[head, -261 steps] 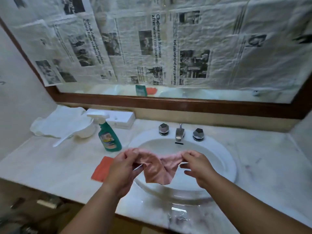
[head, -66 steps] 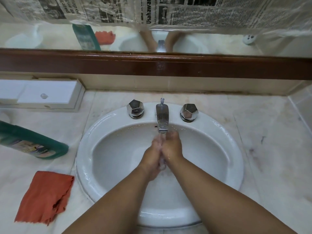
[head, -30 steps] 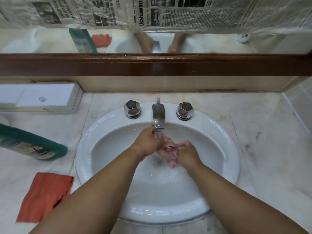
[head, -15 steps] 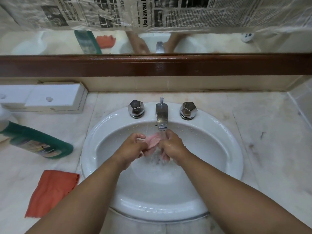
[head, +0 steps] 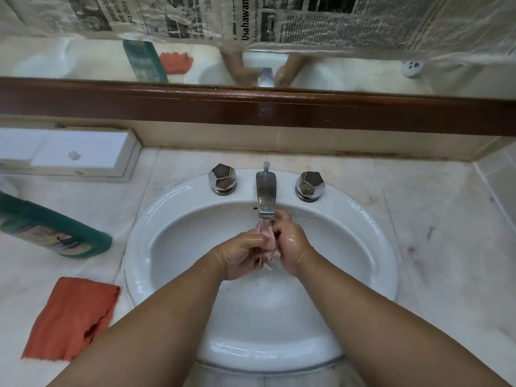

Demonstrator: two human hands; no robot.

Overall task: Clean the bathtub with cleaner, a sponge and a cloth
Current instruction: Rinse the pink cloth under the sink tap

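Note:
A wet pink cloth (head: 267, 237) is bunched between both my hands, under the running faucet (head: 265, 195) of the white sink (head: 371, 238). My left hand (head: 240, 255) grips the cloth from the left, and my right hand (head: 289, 243) grips it from the right, fingers curled round it. Most of the cloth is hidden inside my hands. A green cleaner bottle (head: 53, 230) stands on the counter to the left. An orange cloth (head: 71, 317) lies in front of it, near the sink's rim.
Two chrome tap knobs (head: 222, 178) (head: 310, 185) flank the faucet. A white box (head: 75, 153) sits at the back left of the marble counter (head: 446, 247). A wood-framed mirror (head: 251, 68), partly covered with newspaper, runs along the wall behind.
My hands have drawn closer together round the pink cloth under the water, squeezing it. More of the cloth is now hidden. The view has shifted slightly.

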